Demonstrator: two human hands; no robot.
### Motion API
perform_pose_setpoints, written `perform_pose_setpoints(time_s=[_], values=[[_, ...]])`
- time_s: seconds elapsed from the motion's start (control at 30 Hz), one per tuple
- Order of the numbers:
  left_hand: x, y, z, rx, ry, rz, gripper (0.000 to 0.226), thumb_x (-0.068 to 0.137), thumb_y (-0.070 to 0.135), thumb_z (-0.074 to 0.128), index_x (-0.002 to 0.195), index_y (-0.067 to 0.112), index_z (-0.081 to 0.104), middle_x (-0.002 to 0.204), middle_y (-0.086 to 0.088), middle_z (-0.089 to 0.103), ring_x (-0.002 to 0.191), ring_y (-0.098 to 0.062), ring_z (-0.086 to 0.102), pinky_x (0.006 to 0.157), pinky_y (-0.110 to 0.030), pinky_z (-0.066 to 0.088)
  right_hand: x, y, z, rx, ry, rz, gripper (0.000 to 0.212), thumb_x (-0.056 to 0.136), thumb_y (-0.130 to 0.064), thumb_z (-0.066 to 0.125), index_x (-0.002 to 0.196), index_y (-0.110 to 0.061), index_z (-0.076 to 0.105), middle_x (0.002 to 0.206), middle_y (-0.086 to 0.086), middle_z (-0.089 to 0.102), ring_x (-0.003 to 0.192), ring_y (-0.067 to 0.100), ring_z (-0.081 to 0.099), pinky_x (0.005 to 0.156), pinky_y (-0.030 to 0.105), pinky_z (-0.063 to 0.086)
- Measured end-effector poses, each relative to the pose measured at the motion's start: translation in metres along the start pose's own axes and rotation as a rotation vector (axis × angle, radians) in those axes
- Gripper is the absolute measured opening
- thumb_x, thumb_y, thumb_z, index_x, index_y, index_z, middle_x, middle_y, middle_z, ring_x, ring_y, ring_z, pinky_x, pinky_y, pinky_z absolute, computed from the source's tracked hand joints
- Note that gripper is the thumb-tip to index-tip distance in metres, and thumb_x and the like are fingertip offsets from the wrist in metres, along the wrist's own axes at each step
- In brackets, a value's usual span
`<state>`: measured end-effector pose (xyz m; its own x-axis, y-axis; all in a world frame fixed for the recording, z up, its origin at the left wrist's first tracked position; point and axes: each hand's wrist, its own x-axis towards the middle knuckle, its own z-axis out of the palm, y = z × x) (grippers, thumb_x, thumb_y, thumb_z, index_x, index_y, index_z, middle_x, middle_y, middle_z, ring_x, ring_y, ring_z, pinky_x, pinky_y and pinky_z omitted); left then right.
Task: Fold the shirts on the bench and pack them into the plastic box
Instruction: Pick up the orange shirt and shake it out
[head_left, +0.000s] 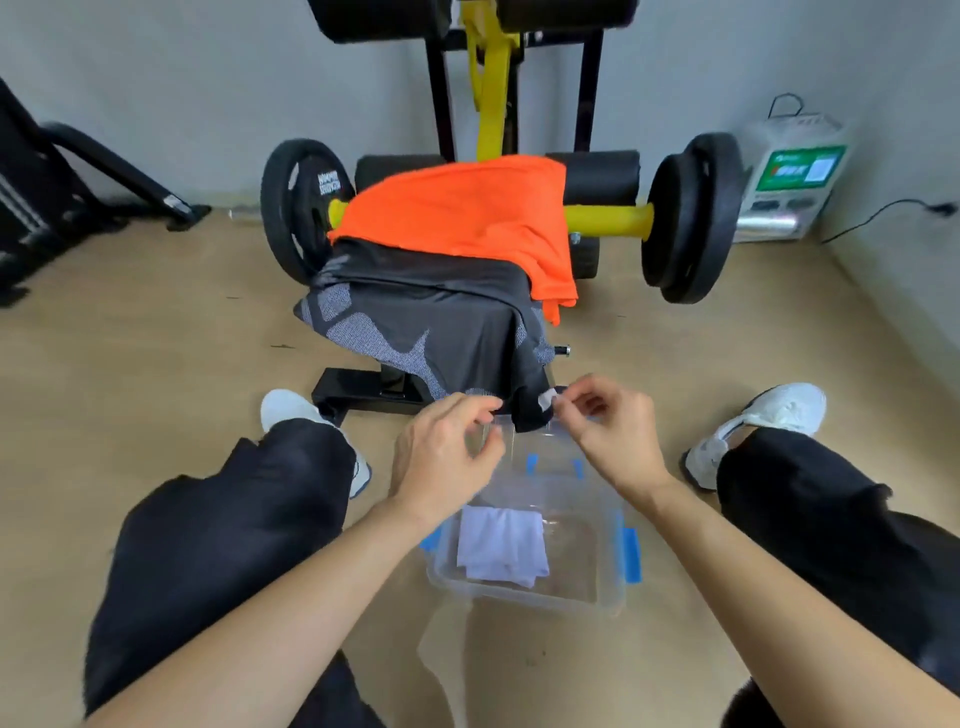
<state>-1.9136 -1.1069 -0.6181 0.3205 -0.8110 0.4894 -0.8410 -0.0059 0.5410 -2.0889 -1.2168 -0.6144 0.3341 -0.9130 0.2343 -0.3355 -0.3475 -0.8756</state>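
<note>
My hands at the hem of the black shirt.

My left hand (447, 447) and right hand (608, 431) pinch the black shirt (441, 332) hanging off the table end, orange shirt (467, 213) behind it; a folded white shirt (501, 545) lies in the plastic box (608, 587) below.

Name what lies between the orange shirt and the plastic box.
In the head view, the black and grey shirt lies draped between the orange shirt and the plastic box.

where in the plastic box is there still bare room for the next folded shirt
Free: the plastic box floor right of the folded white shirt, and the far end under the hands. Crowded: the near-left corner, and the far rim, where the dark shirt hem hangs.
</note>
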Motion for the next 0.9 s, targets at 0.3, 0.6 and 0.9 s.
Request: perform_pose_setpoints(time_s=[0.3,0.6,0.9], values=[[0.138,0.009,-0.057,0.05,0.151,0.099,0.023,0.089,0.027,0.066,0.112,0.024,0.072,0.098,0.009,0.065,0.092,-0.014,0.058,0.085,-0.027,0.046,0.126,-0.06,-0.004,-0.188,0.013,-0.203,0.026,0.086,-0.028,0.073,0.109,-0.02,0.066,0.107,-0.001,0.064,0.087,0.017,0.063,0.078,0.032,0.05],[0.22,-0.022,-0.04,0.263,-0.218,0.007,0.036,0.091,0.042,0.068,0.125,0.031,0.069,0.13,0.006,0.061,0.119,-0.025,0.05,0.098,-0.037,0.042,0.171,-0.047,0.001,-0.382,-0.082,-0.119,0.004,0.088,-0.021,0.068,0.084,-0.023,0.068,0.086,0.001,0.071,0.088,0.024,0.064,0.073,0.032,0.047],[0.242,-0.02,-0.039,0.324,-0.114,0.015,0.022,0.098,0.045,0.056,0.113,0.033,0.068,0.105,0.008,0.069,0.109,-0.021,0.056,0.078,-0.038,0.047,0.195,-0.094,-0.026,0.271,0.012,0.118,0.007,0.099,-0.008,0.052,0.092,-0.007,0.053,0.072,0.016,0.061,0.056,0.032,0.069,0.049,0.035,0.059]])
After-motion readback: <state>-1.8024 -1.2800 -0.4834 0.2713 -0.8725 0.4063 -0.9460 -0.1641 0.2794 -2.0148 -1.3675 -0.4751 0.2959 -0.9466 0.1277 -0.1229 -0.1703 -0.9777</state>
